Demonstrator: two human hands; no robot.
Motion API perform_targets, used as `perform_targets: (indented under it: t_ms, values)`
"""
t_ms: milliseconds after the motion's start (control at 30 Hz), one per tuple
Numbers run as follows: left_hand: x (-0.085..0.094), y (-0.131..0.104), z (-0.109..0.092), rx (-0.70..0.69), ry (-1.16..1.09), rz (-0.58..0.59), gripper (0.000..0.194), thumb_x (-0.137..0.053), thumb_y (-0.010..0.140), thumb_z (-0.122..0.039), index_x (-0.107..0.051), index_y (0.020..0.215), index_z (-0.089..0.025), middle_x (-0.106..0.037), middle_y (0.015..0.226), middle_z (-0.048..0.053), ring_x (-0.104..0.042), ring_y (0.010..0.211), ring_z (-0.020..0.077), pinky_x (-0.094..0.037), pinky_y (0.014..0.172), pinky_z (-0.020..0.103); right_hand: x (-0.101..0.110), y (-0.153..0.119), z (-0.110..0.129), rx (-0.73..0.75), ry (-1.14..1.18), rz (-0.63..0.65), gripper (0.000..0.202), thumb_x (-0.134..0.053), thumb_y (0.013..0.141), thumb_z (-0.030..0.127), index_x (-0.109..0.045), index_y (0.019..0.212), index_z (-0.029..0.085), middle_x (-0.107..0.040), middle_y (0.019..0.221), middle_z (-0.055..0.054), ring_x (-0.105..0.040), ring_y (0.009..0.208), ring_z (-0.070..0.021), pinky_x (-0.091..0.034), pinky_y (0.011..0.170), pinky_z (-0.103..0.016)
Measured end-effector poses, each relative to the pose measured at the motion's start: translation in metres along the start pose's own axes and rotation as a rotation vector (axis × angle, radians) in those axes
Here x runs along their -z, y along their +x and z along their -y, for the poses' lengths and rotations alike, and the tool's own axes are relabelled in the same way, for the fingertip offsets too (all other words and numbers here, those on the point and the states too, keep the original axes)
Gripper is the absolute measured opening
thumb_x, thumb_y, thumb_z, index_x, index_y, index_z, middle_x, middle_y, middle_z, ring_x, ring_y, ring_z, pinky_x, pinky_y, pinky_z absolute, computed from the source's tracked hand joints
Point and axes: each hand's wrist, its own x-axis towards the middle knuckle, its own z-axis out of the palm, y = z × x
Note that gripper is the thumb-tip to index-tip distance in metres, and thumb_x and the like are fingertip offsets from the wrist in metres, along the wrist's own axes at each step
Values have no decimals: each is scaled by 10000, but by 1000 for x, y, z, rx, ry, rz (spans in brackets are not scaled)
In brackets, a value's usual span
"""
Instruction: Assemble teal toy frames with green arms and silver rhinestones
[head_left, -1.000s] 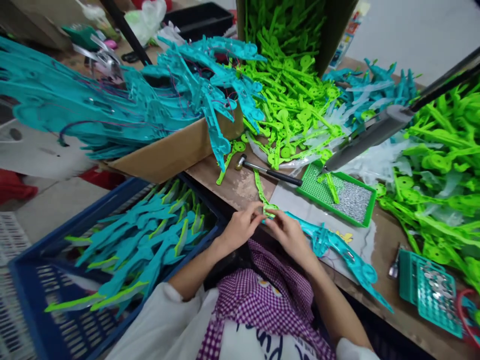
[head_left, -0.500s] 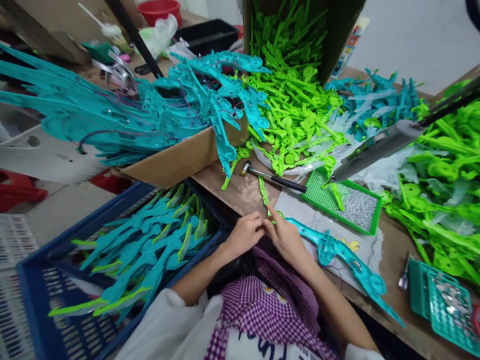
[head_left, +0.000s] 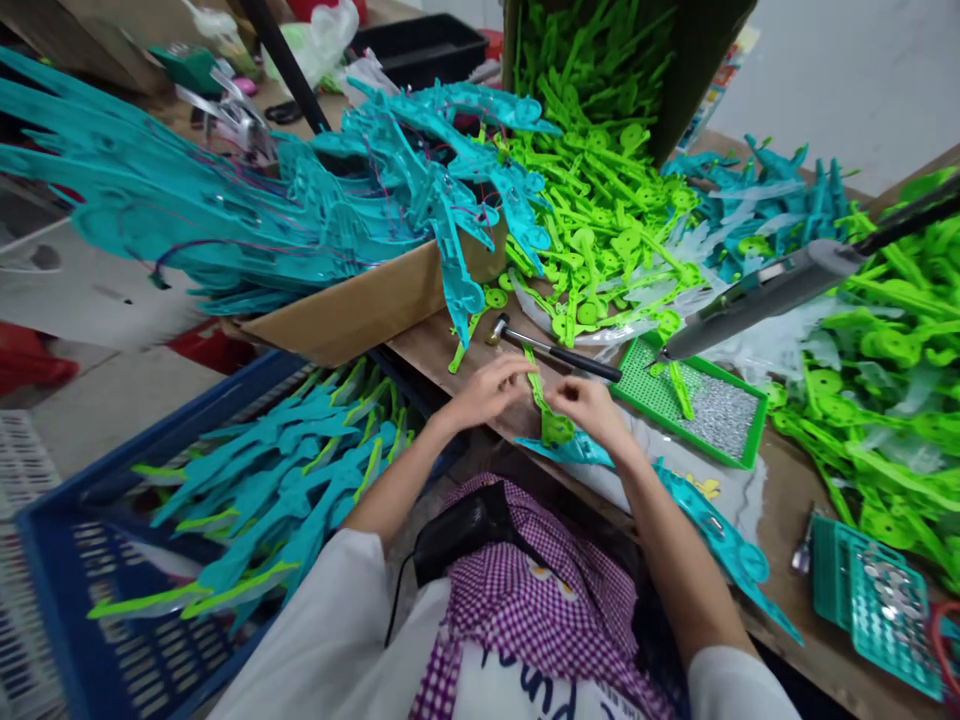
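Note:
My left hand (head_left: 491, 388) is over the table edge, fingers stretched toward the upper end of a lime-green arm-shaped part (head_left: 538, 392). On the other side of that part is my right hand (head_left: 589, 405), its fingers curled together; whatever they may hold is too small to make out. The green part's wide end rests on a long turquoise part (head_left: 701, 510), which lies along the front edge and passes under my right forearm. A hammer (head_left: 562, 356) lies just beyond my hands. Behind my right hand is a green tray (head_left: 750, 450) with small silvery pieces.
A blue crate (head_left: 82, 580) of turquoise-and-green parts stands at lower left. Above it, a cardboard box (head_left: 360, 310) holds turquoise parts with wires. A grey tool (head_left: 765, 295) reaches in from the right over green piles. Teal trays (head_left: 889, 600) sit at lower right.
Both hands have moved forward and apart from each other. The green part now shows between them, and the turquoise part's left end has come into view.

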Motion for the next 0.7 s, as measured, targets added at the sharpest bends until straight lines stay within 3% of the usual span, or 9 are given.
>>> perform_targets:
  t_ms: [100, 200, 400, 567, 700]
  values:
    - [-1, 19, 38, 37, 206, 93, 327, -424, 959, -202, -578, 1246, -182, -566, 1299, 124, -501, 1224, 226, -383, 1050, 424, -11, 29, -14, -47, -28, -49, 210, -546, 751, 330, -639, 679, 156, -591, 601, 3, -503, 600, -126, -365, 612, -243]
    - [-2, 22, 58, 42, 341, 183, 301, -445, 952, -210, -601, 1209, -206, -556, 1343, 99, -488, 1225, 236, -364, 1048, 445, -19, 48, -26, -52, 17, -15, 261, -521, 749, 376, -650, 732, 149, -597, 618, 5, -501, 589, -121, -367, 595, -236]
    - [0, 17, 64, -22, 249, 165, 177, -519, 932, -250, -639, 1045, -185, -598, 1263, 101, -522, 1184, 221, -363, 1040, 407, -30, 71, -38, -89, -77, -22, 207, -541, 692, 346, -612, 641, 158, -562, 558, 16, -489, 570, -120, -345, 565, -232]
    - [2, 26, 73, -27, 196, 195, 282, -569, 902, -241, -603, 1181, -210, -575, 1234, 97, -496, 1193, 229, -369, 1041, 394, -34, 81, -41, -104, -136, -6, 175, -537, 672, 330, -588, 636, 167, -560, 566, 21, -489, 568, -116, -351, 564, -224]
    - [3, 31, 81, -28, 181, 245, 252, -608, 875, -244, -652, 1122, -216, -556, 1220, 93, -507, 1164, 238, -388, 1020, 388, -33, 87, -40, -111, -183, 35, 197, -539, 685, 352, -599, 664, 165, -568, 593, 21, -498, 590, -115, -364, 592, -224]
